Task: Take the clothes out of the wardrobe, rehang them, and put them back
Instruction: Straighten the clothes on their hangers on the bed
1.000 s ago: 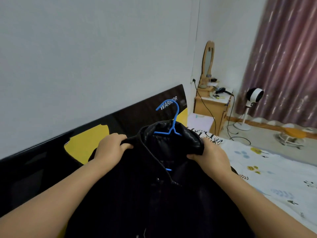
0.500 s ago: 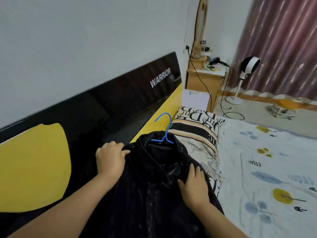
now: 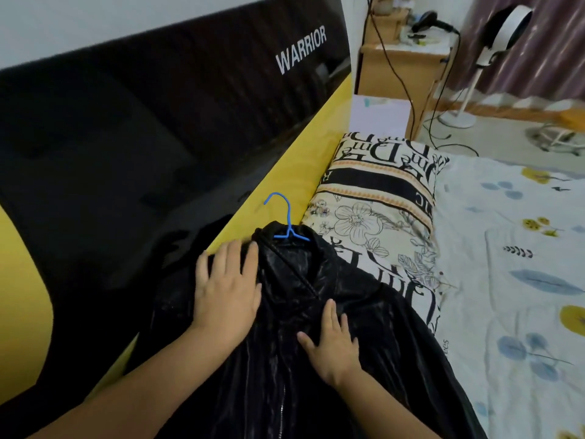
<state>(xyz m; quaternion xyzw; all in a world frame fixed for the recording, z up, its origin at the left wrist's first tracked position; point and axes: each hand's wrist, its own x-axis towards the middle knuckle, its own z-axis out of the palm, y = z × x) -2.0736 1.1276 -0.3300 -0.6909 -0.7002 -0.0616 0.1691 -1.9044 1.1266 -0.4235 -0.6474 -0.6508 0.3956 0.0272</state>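
On bed (image 3: 506, 280), glossy black jacket (image 3: 316, 359), blue hanger (image 3: 286, 221) inside; both hands' grips released, flat.

Glossy, perhaps leather jacket (image 3: 316, 343); smooth blue hanger (image 3: 286, 221); shiny headboard (image 3: 158, 122); matt cloth pillow (image 3: 380, 201).
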